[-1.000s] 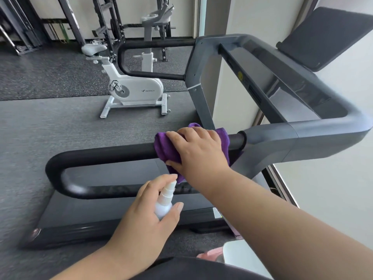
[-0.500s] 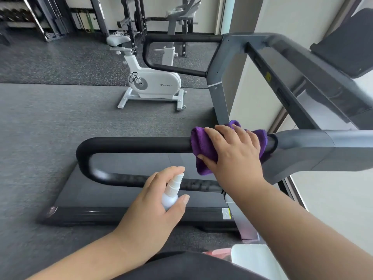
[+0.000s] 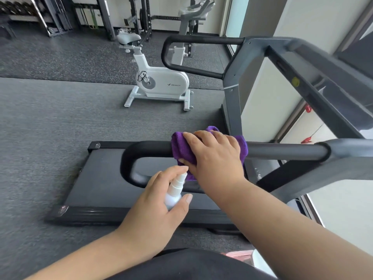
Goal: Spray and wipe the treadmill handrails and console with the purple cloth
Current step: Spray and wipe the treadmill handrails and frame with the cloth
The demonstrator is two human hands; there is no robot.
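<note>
We saw a purple cloth [image 3: 181, 147] on a black handrail [image 3: 282, 152], a white spray bottle [image 3: 174, 191], a white exercise bike [image 3: 161, 82], grey frame [image 3: 232, 102], and speckled dark-grey floor [image 3: 50, 118].

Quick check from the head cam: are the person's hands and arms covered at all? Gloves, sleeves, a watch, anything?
No. The left hand and right hand are bare, without gloves, rings or a watch. Both forearms are uncovered as far as the frame shows, with no sleeves in sight. Only dark clothing shows at the bottom edge.

arms: bare, no sleeves | wrists: nothing worn | garment [image 3: 193, 265]: black, at bottom edge
</note>
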